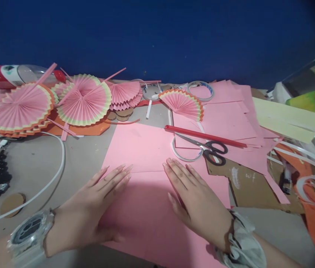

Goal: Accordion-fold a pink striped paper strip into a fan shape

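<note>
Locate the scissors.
Head view, right of centre: the scissors lie across a tape ring, just below the red stick, beyond the right hand.

Both hands lie flat, palms down, on a pink paper sheet (143, 149) spread on the table (84, 163). The left hand (93, 208) wears a clear watch (30, 232); the right hand (196, 201) has a grey scrunchie (242, 242) at its wrist. The fingertips meet a crease running across the sheet. Just beyond the right hand lie black-handled scissors (204, 147) and a red stick (204, 136). Farther back, along the blue wall (157, 33), sit several pleated pink paper fans (83, 98). A white cable (54, 175) curves at left.
</note>
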### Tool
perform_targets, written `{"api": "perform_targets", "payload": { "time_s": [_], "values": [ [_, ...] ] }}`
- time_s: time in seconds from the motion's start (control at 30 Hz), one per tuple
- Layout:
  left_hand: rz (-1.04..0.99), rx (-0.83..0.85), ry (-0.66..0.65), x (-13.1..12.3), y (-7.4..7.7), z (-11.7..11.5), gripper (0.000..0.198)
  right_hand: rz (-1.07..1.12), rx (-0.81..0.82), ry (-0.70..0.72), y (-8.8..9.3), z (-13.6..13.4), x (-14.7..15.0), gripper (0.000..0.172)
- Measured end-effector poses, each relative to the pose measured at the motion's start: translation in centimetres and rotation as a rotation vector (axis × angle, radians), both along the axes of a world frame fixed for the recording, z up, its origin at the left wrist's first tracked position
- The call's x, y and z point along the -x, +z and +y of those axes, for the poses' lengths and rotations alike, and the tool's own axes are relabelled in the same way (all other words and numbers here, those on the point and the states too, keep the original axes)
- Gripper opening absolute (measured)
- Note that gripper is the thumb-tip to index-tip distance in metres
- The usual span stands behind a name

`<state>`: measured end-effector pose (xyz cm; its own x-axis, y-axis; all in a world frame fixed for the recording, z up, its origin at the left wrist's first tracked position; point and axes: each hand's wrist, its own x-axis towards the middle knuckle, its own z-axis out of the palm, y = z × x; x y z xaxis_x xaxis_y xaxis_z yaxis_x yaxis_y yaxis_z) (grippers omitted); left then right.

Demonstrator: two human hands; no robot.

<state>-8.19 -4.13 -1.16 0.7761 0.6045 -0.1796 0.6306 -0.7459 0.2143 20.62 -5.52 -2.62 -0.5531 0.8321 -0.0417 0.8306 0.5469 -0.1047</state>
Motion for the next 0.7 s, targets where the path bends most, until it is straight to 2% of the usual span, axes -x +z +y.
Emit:
{"api": "perform_targets", "payload": {
  "time_s": [0.17, 0.27, 0.33, 0.37, 0.47, 0.57, 0.7],
  "values": [
    [0.005, 0.115, 0.031, 0.4, 0.8, -0.1, 0.1, 0.026, 0.022, 0.038, 0.3, 0.3, -0.4, 0.063],
    [-0.042, 0.21, 0.04, 0.4, 1.6, 0.3, 0.083, 0.082, 0.084, 0.039, 0.8, 0.9, -0.6, 0.059],
    [-0.098, 0.242, 0.139, 0.3, 2.0, 0.9, 0.065, 0.163, 0.109, -0.016, 1.2, 1.5, -0.5, 0.048],
    [-0.131, 0.235, 0.231, 0.1, 2.1, 1.3, 0.058, 0.216, 0.109, -0.057, 1.4, 1.8, -0.3, 0.043],
    [-0.242, 0.129, 0.478, -0.8, 1.9, 2.8, 0.046, 0.35, 0.083, -0.173, 1.8, 2.8, 0.3, 0.028],
    [-0.265, 0.153, 0.443, -1.8, 1.2, 4.1, 0.024, 0.351, 0.092, -0.22, 1.9, 3.6, 0.8, 0.016],
    [-0.312, 0.184, 0.382, -2.3, 0.6, 4.9, 0.025, 0.324, 0.096, -0.222, 1.8, 4.1, 0.9, 0.02]
  ]
}}
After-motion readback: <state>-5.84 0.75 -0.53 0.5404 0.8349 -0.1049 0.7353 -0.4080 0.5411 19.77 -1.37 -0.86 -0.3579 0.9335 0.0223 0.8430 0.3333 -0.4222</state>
